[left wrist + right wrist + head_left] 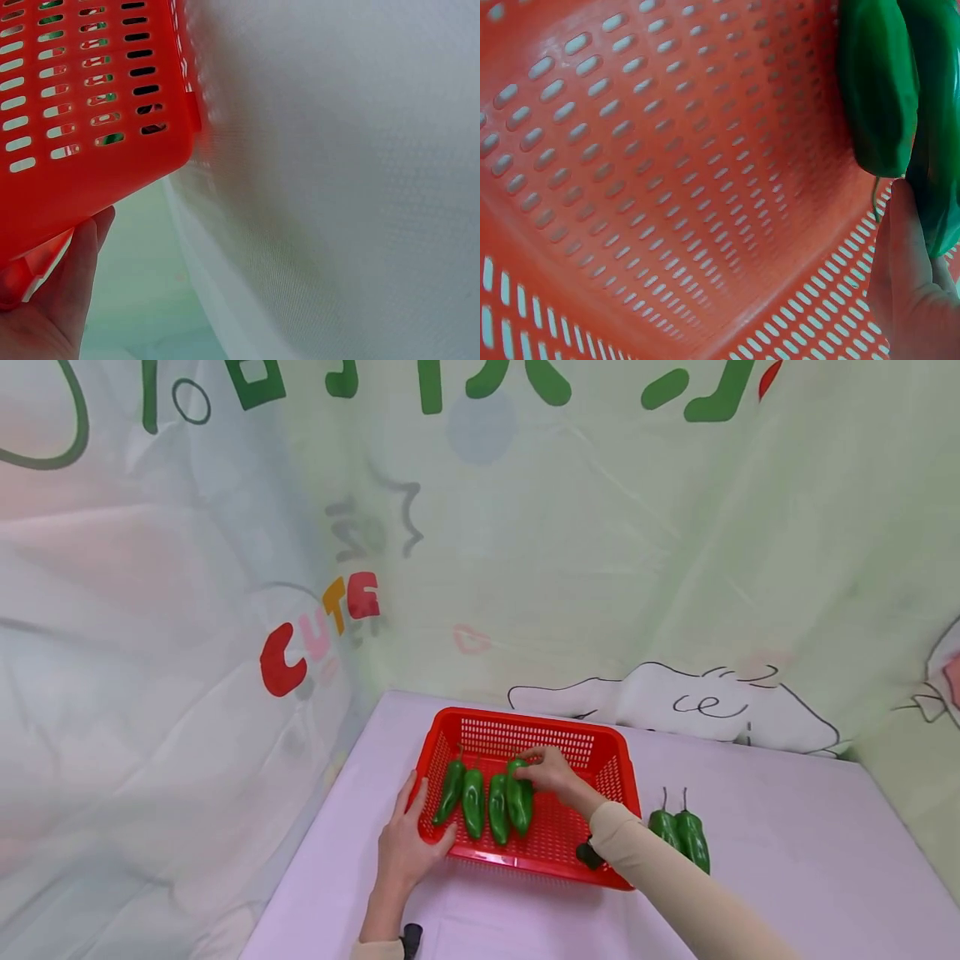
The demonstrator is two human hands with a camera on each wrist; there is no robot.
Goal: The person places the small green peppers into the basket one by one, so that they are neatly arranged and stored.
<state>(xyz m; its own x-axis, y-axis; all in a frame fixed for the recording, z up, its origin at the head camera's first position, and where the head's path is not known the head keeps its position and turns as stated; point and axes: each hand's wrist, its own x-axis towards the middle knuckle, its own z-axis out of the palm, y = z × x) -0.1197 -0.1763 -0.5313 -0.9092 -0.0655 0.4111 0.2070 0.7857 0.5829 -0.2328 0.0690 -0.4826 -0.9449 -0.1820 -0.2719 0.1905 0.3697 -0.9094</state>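
A red perforated plastic basket (525,862) holds several green peppers lying side by side, stems toward its far wall. My left hand (407,850) grips the basket's near left corner, thumb at the front rim and fingers along the left side. In the left wrist view, the fingers (79,270) lie against the red rim. Reaching over the basket, my right hand (553,772) pinches the stem end of a green pepper (518,802). From the right wrist, that pepper (939,112) appears beside another green pepper (881,90), its thin stem hanging free.
Two more green peppers (692,839) lie on the pale tabletop (795,860) right of the basket, partly behind the right sleeve (660,877). Printed fabric (465,568) hangs behind the table and along the left.
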